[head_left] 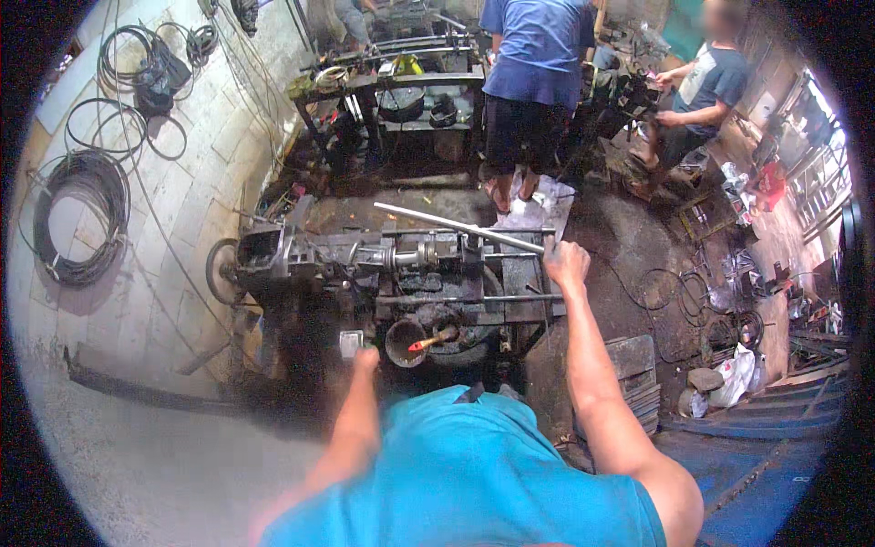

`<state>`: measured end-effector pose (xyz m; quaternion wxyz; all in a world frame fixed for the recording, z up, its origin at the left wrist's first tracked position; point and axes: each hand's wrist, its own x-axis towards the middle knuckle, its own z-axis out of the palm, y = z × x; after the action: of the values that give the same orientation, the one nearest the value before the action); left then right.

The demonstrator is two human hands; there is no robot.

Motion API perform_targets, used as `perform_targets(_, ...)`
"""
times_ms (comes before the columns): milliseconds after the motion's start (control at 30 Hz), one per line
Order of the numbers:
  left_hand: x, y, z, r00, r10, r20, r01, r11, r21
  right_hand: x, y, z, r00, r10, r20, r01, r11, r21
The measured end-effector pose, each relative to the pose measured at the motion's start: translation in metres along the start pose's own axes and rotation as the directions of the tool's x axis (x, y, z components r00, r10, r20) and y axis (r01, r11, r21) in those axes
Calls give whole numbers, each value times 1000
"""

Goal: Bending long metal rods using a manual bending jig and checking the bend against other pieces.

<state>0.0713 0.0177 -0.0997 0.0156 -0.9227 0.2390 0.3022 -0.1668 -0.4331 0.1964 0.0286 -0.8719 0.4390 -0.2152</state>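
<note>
right hand (567, 263) is clamped on metal rod (437, 220). left hand (366, 358) is beside pale box (350, 343); its grip cannot be determined.

Dark coil (118, 219) on pale wall (214, 141); white bag (736, 378) at right

"What sort of place is this?"

"A cluttered metal workshop. A long, low machine of dark, grimy metal (360, 255), with a round metal handwheel (211, 273) at its left end, stands in the middle."

"What surrounds it?"

"A thick coil of black wire (77, 271) hangs on a pale block wall (196, 182) at left. Beyond the machine is a dark metal workbench (456, 77). The floor (620, 242) is dark and stained."

"Are others there?"

"Yes. A person in a blue shirt (538, 55) stands near the bench; a person in a dark shirt (723, 91) sits at right."
</note>
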Motion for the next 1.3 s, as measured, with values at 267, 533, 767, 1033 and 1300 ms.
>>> perform_targets(267, 68, -1, 20, 995, -10, -94, -11, 977, -212, -4, 2, 4, 999, 37, -7, -37, 998, -49)
perform_targets(533, 79, 29, -5, 966, 12, -258, -49, 989, -137, -4, 5, 7, 996, 83, 26, -83, 996, 15)
perform_targets(767, 61, 9, 20, 940, -48, -338, 19, 996, -88, -1, -3, 10, 996, 76, 42, -75, 997, -14)
perform_targets(1033, 63, -25, 66, 953, 122, -277, -69, 978, 195, -5, 6, 19, 999, 36, 11, -34, 989, -144)
perform_targets(1300, 35, -17, 39, 986, 135, -99, -126, 988, 88, -1, 4, 28, 999, -18, -34, 14, 993, -117)
